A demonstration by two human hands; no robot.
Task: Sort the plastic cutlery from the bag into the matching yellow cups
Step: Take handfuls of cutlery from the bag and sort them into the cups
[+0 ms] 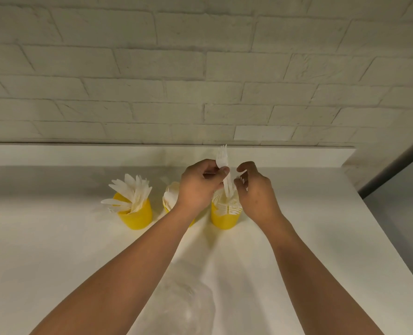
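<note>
Your left hand (198, 187) pinches a white plastic fork (224, 170) between thumb and fingers, tines pointing up and away, handle angled down into the right yellow cup (224, 218). That cup already contains forks, their tines showing at the rim. Your right hand (258, 192) is just beside the fork on its right, fingers curled but apart, gripping nothing; whether a fingertip touches the fork cannot be determined.

The three yellow cups stand in a row at the far side of the white table (55, 250), near the brick wall (200, 68). The left yellow cup (135, 213) holds white knives (130, 192) fanned outward. The middle yellow cup (169, 206) is partly hidden behind your left wrist and holds white spoons (171, 194).

The clear plastic bag (183, 303) lies flat on the near part of the table, between your forearms.
</note>
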